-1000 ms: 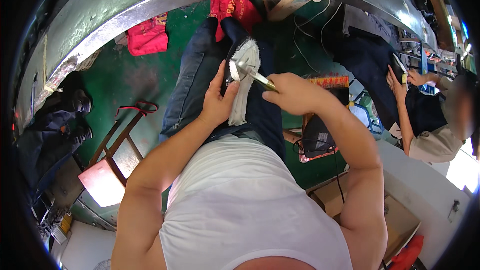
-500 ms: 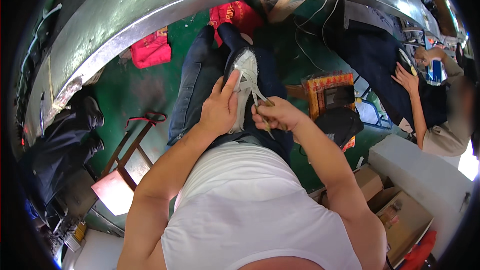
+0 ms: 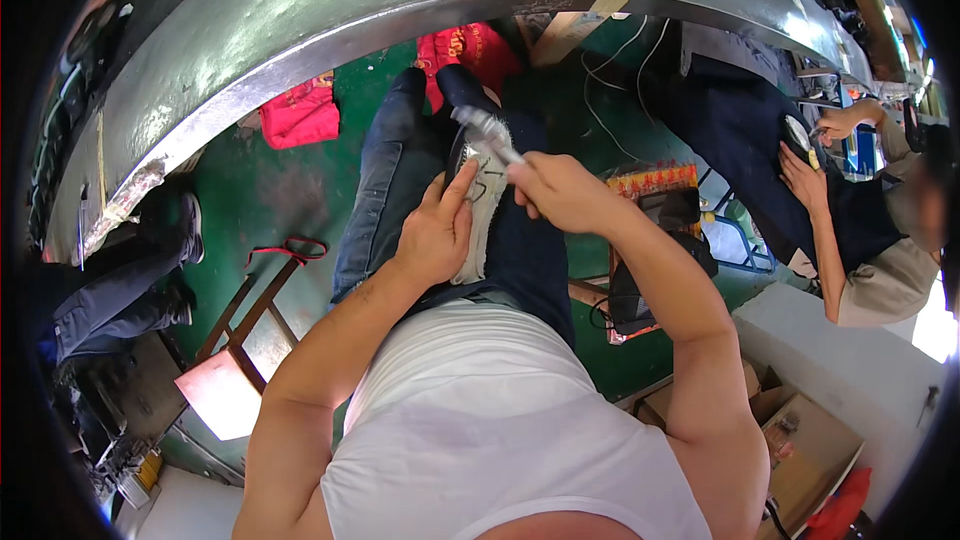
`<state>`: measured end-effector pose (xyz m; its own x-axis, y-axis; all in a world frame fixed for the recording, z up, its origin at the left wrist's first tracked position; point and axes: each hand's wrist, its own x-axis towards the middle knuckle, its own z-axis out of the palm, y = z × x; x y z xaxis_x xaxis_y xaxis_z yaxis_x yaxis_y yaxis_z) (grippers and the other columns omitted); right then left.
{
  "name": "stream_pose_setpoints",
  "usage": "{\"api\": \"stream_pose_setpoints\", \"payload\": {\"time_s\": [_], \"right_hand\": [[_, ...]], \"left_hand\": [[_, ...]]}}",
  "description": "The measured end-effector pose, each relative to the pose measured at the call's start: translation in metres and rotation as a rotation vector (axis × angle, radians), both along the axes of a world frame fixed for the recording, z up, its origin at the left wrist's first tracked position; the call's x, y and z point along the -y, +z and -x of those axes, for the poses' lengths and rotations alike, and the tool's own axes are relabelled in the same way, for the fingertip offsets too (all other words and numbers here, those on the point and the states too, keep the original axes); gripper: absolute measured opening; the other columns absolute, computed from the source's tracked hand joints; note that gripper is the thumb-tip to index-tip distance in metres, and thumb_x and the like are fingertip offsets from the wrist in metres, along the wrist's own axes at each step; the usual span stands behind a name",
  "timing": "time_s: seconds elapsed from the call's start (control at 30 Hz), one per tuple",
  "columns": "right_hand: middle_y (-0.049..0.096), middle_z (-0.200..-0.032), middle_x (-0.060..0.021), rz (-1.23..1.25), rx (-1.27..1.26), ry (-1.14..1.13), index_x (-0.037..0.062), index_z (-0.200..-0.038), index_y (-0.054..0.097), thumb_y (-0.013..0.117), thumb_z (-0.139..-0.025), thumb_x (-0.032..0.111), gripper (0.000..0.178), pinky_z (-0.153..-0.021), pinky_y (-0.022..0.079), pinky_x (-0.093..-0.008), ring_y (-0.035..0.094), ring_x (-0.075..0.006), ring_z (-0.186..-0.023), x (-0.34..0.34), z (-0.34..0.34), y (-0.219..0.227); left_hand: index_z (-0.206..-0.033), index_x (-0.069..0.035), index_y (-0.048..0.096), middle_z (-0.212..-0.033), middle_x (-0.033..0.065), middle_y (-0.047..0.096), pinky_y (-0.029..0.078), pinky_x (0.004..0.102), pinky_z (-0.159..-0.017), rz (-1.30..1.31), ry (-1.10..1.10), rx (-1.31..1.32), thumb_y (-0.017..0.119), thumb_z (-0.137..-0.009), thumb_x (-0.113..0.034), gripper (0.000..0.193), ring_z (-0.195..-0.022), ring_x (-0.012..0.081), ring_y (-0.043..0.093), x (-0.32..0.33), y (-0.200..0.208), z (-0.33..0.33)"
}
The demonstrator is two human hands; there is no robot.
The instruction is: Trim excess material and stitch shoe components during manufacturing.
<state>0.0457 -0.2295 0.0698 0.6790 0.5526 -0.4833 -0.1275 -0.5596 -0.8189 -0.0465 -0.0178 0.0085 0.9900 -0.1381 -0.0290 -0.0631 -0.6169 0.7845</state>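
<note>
A dark shoe lies on my lap with its pale underside facing up and its toe pointing away from me. My left hand grips it from the left, fingertips laid on the pale bottom. Above the toe end, my right hand is closed round a hammer, whose metal head is smeared by motion. Dark curved marks show on the shoe's underside between my hands. Whether the hammer head touches the shoe I cannot tell.
A metal-covered bench edge curves across the front. A wooden stool stands left, near another person's legs. To the right are a black bag, cardboard boxes and a co-worker's hand on a shoe.
Half a second ago my right hand held pincers low beside the shoe. Now it is higher, with a hammer head over the toe end. My left hand stays on the shoe.
</note>
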Motion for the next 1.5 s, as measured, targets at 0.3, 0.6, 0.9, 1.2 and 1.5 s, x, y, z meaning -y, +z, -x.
{"api": "stream_pose_setpoints", "payload": {"time_s": [0.3, 0.6, 0.9, 1.2, 1.5], "right_hand": [[0.064, -0.071, -0.01, 0.27, 0.23, 0.212, -0.002, -0.085, 0.058, 0.044, -0.104, 0.038, 0.047, -0.059, 0.05, -0.0341, 0.064, -0.02, -0.06, -0.002, -0.008, 0.005], [0.063, -0.071, -0.0078, 0.135, 0.019, 0.045, -0.0013, -0.084, 0.058, 0.043, -0.104, 0.037, 0.046, -0.058, 0.05, -0.0325, 0.063, -0.0167, -0.061, -0.001, 0.0, -0.002], [0.066, -0.083, -0.0268, 0.271, 0.216, 0.131, -0.0051, -0.095, 0.059, 0.044, -0.103, 0.038, 0.047, -0.076, 0.051, -0.0485, 0.063, -0.046, -0.083, -0.006, 0.016, -0.004], [0.067, -0.087, -0.0253, 0.321, 0.394, 0.193, -0.0042, -0.101, 0.059, 0.048, -0.101, 0.04, 0.046, -0.075, 0.051, -0.0509, 0.066, -0.0434, -0.086, -0.011, 0.033, 0.005], [0.068, -0.083, -0.0233, 0.255, 0.542, 0.161, -0.0023, -0.096, 0.059, 0.048, -0.101, 0.039, 0.043, -0.072, 0.052, -0.0499, 0.067, -0.0417, -0.081, -0.012, 0.047, -0.006]], "left_hand": [[-0.149, -0.027, 0.038, -0.13, 0.0415, 0.047, 0.052, 0.0496, -0.091, 0.066, -0.005, 0.014, 0.048, -0.099, -0.02, 0.052, -0.106, 0.0532, 0.059, -0.004, -0.004, -0.001], [-0.153, -0.03, 0.03, -0.136, 0.039, 0.045, 0.051, 0.0487, -0.093, -0.051, -0.069, -0.038, 0.047, -0.1, -0.022, 0.056, -0.107, 0.0519, 0.06, -0.005, -0.007, 0.0], [-0.154, 0.002, 0.01, -0.135, 0.0361, 0.048, 0.046, 0.0492, -0.097, 0.089, 0.137, -0.284, 0.048, -0.1, -0.031, 0.074, -0.115, 0.0498, 0.057, 0.002, -0.011, -0.002], [-0.151, 0.002, 0.019, -0.137, 0.0341, 0.048, 0.043, 0.0474, -0.102, 0.092, 0.109, -0.321, 0.049, -0.099, -0.033, 0.07, -0.122, 0.0477, 0.053, 0.0, -0.012, -0.007], [-0.153, 0.0, 0.017, -0.14, 0.0325, 0.046, 0.04, 0.0422, -0.107, 0.103, 0.123, -0.343, 0.056, -0.096, -0.035, 0.078, -0.129, 0.0441, 0.049, 0.0, -0.015, -0.006]]}}
